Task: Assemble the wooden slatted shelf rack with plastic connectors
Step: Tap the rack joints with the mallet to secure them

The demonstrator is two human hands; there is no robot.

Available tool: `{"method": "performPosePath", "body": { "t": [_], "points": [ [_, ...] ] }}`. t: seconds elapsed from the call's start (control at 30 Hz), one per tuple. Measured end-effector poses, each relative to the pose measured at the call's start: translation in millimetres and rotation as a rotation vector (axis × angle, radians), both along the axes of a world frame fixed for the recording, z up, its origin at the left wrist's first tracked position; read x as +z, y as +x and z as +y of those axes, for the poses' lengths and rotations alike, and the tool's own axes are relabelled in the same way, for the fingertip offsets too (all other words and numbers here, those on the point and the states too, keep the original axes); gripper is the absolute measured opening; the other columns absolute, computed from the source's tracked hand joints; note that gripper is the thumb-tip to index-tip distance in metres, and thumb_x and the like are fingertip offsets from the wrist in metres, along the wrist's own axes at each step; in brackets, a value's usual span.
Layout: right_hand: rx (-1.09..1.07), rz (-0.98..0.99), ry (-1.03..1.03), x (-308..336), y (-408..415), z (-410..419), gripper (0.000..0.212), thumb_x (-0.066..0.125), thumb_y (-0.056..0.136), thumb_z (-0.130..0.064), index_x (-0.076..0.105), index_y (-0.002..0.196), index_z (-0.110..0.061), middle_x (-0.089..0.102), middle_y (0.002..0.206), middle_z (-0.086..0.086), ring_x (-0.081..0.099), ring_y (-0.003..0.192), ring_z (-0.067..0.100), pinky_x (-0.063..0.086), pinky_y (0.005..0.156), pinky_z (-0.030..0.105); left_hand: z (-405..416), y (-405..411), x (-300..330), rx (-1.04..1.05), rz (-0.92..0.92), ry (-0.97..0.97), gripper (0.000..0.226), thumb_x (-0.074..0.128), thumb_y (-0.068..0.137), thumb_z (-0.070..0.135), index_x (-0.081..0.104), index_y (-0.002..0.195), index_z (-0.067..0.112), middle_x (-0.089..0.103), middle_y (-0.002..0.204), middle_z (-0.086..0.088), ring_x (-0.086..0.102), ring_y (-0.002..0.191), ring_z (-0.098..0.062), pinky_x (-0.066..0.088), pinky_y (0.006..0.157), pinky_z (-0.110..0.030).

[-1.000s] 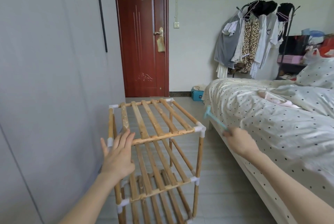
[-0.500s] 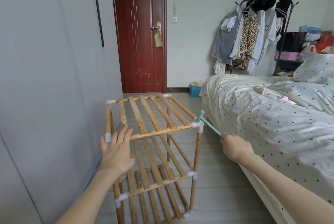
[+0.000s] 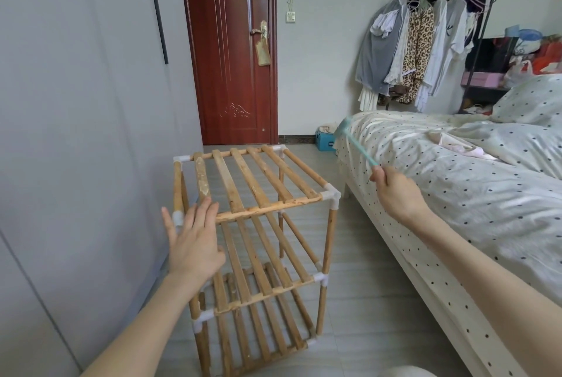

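The wooden slatted shelf rack (image 3: 255,182) stands upright on the floor with three slatted tiers joined by white plastic connectors (image 3: 331,195). My left hand (image 3: 194,243) lies flat, fingers straight, against the rack's near left top corner. My right hand (image 3: 395,191) grips the handle of a small light-blue hammer (image 3: 354,144), raised up and to the right of the near right corner connector, its head blurred in front of the bed.
A grey wall (image 3: 76,133) runs close along the rack's left side. A bed (image 3: 456,194) with dotted bedding fills the right. A red-brown door (image 3: 231,48) is shut at the back, a clothes stand (image 3: 425,42) beside it. Tiled floor lies between rack and bed.
The hammer head was down at the near right corner connector half a second ago; my right hand has lifted it up and away. My left hand has stayed on the left corner.
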State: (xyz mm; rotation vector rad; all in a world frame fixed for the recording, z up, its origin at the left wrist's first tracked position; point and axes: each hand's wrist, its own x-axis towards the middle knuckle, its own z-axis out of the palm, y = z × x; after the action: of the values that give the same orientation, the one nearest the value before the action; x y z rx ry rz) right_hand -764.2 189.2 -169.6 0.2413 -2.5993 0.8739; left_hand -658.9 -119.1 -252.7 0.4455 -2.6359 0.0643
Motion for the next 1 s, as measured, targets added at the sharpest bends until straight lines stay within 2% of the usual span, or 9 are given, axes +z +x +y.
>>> {"method": "performPosePath", "body": {
  "t": [0.2, 0.33, 0.47, 0.57, 0.63, 0.73, 0.77, 0.9, 1.0],
  "points": [
    [0.010, -0.094, 0.079, -3, -3, 9, 0.028, 0.036, 0.099, -0.020, 0.055, 0.103, -0.001, 0.062, 0.092, 0.021, 0.057, 0.080, 0.036, 0.045, 0.069, 0.040, 0, 0, -2, -0.036, 0.018, -0.042, 0.090, 0.062, 0.079, 0.023, 0.007, 0.150, 0.012, 0.008, 0.159, -0.005, 0.010, 0.145, -0.019, 0.002, 0.117, -0.037],
    [-0.137, 0.183, -0.271, 2, 2, 20, 0.023, 0.035, 0.100, -0.019, 0.049, 0.095, -0.003, 0.058, 0.084, 0.019, 0.051, 0.068, 0.030, 0.035, 0.059, 0.034, 2, 1, -2, -0.044, 0.033, -0.028, 0.091, 0.064, 0.077, 0.024, 0.010, 0.150, 0.011, 0.010, 0.158, -0.005, 0.013, 0.144, -0.020, 0.004, 0.117, -0.036],
    [0.056, -0.335, 0.011, -37, 8, 15, 0.027, 0.038, 0.099, -0.017, 0.055, 0.108, 0.002, 0.058, 0.091, 0.018, 0.054, 0.080, 0.030, 0.038, 0.067, 0.031, 1, 1, -3, -0.042, 0.030, -0.036, 0.090, 0.065, 0.075, 0.024, 0.015, 0.149, 0.011, 0.014, 0.157, -0.005, 0.017, 0.142, -0.019, 0.005, 0.115, -0.035],
    [-0.010, -0.071, -0.198, -24, 6, 20, 0.029, 0.037, 0.099, -0.018, 0.056, 0.101, 0.003, 0.061, 0.090, 0.024, 0.052, 0.074, 0.031, 0.035, 0.064, 0.032, 0, 0, -4, -0.038, 0.033, -0.031, 0.090, 0.066, 0.074, 0.022, 0.017, 0.149, 0.011, 0.016, 0.157, -0.005, 0.019, 0.141, -0.019, 0.006, 0.114, -0.035],
    [-0.097, 0.039, -0.317, -21, 7, 15, 0.029, 0.034, 0.100, -0.018, 0.053, 0.104, 0.003, 0.060, 0.095, 0.026, 0.055, 0.082, 0.037, 0.037, 0.067, 0.035, 2, -1, -4, -0.041, 0.038, -0.025, 0.091, 0.067, 0.073, 0.021, 0.018, 0.148, 0.011, 0.017, 0.156, -0.006, 0.021, 0.141, -0.020, 0.006, 0.114, -0.035],
    [0.026, -0.332, -0.149, -32, 10, 8, 0.028, 0.035, 0.099, -0.016, 0.055, 0.108, 0.002, 0.061, 0.105, 0.025, 0.059, 0.094, 0.037, 0.044, 0.077, 0.037, 1, -1, -4, -0.036, 0.027, -0.030, 0.091, 0.068, 0.072, 0.020, 0.020, 0.148, 0.010, 0.019, 0.156, -0.007, 0.023, 0.140, -0.021, 0.008, 0.114, -0.036],
    [0.009, -0.344, -0.165, -29, 9, 9, 0.029, 0.036, 0.099, -0.017, 0.057, 0.106, 0.002, 0.061, 0.103, 0.024, 0.059, 0.091, 0.036, 0.045, 0.076, 0.037, 1, -1, -5, -0.036, 0.028, -0.029, 0.091, 0.068, 0.071, 0.020, 0.021, 0.148, 0.010, 0.019, 0.156, -0.007, 0.024, 0.139, -0.021, 0.009, 0.113, -0.036],
    [-0.085, -0.039, -0.353, -15, 4, 11, 0.030, 0.034, 0.100, -0.017, 0.055, 0.104, 0.004, 0.061, 0.093, 0.023, 0.057, 0.080, 0.033, 0.041, 0.069, 0.035, 2, 0, -5, -0.039, 0.031, -0.029, 0.091, 0.068, 0.069, 0.019, 0.022, 0.147, 0.009, 0.021, 0.155, -0.008, 0.026, 0.138, -0.022, 0.011, 0.113, -0.037],
    [0.051, -0.434, -0.076, -34, 9, 0, 0.028, 0.034, 0.101, -0.018, 0.054, 0.107, 0.000, 0.059, 0.087, 0.012, 0.056, 0.072, 0.025, 0.044, 0.063, 0.029, 1, 0, -5, -0.047, 0.031, -0.018, 0.091, 0.069, 0.068, 0.016, 0.025, 0.147, 0.008, 0.023, 0.154, -0.009, 0.027, 0.138, -0.023, 0.011, 0.113, -0.038]
  ]
}}
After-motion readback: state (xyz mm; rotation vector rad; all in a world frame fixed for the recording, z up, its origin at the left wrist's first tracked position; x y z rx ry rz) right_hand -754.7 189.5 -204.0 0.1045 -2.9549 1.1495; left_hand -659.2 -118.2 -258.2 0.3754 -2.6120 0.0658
